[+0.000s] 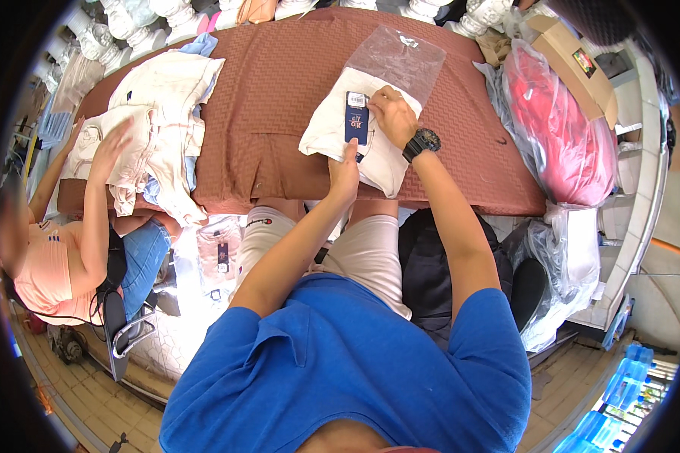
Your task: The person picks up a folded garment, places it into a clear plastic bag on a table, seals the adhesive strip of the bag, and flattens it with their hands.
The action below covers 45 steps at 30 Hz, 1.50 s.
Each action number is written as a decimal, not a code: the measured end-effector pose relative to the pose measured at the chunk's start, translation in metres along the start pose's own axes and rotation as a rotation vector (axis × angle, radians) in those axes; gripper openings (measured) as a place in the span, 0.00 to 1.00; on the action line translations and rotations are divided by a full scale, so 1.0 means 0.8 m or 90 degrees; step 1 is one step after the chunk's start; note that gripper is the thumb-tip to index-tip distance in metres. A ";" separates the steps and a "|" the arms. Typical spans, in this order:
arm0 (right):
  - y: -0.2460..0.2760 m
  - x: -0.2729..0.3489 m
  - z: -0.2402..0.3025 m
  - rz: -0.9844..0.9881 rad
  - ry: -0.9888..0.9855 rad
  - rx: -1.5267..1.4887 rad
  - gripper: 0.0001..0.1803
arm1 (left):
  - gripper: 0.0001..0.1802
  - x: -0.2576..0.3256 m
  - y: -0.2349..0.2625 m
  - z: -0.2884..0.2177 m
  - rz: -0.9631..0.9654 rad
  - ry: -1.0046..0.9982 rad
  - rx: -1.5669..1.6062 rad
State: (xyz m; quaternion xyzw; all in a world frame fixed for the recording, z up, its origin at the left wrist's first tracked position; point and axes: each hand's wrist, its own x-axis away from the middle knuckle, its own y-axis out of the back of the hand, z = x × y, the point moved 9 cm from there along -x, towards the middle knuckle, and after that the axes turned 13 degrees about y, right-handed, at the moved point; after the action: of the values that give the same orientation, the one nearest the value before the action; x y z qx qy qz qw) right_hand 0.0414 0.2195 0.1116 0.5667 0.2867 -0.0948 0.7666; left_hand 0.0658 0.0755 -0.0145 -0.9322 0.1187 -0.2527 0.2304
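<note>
A folded cream garment [329, 121] lies on the brown-covered table in front of me, its far end against a clear plastic bag [397, 57]. On top of it rests a dark blue hang tag [357, 130] with a white label at its far end. My left hand [345, 175] grips the garment's near edge, thumb up by the tag's lower end and the other fingers mostly hidden. Beside the tag's far end, my right hand [393, 115] has its fingers drawn together in a pinch, touching the garment and tag area. What they pinch is too small to tell.
A co-worker at left handles cream garments [155, 113] on the brown tablecloth [257, 83]. To the right are a bagged red bundle [555, 121] and a cardboard box [574, 64]. A black backpack [438, 264] stands below the table; another bagged, tagged garment [219, 245] lies lower left.
</note>
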 end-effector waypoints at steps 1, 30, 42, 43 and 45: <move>0.002 -0.003 -0.003 -0.014 -0.002 -0.004 0.05 | 0.26 -0.002 0.001 0.000 -0.003 -0.006 -0.002; -0.027 -0.011 -0.019 -0.028 -0.030 -0.062 0.05 | 0.23 0.000 0.013 0.000 -0.082 0.025 -0.022; -0.001 -0.012 -0.013 -0.075 -0.067 -0.050 0.05 | 0.23 0.006 0.002 -0.008 -0.050 -0.045 -0.017; 0.001 -0.010 -0.010 -0.082 -0.080 -0.045 0.05 | 0.23 0.006 -0.002 -0.011 -0.050 -0.058 -0.015; 0.008 -0.011 0.006 -0.095 -0.064 -0.020 0.05 | 0.23 0.002 -0.005 -0.012 -0.043 -0.081 -0.012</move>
State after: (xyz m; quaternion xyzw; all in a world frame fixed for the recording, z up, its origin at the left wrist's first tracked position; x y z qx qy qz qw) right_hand 0.0391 0.2155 0.1227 0.5261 0.2906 -0.1755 0.7797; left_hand 0.0622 0.0748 -0.0045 -0.9521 0.0743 -0.1994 0.2198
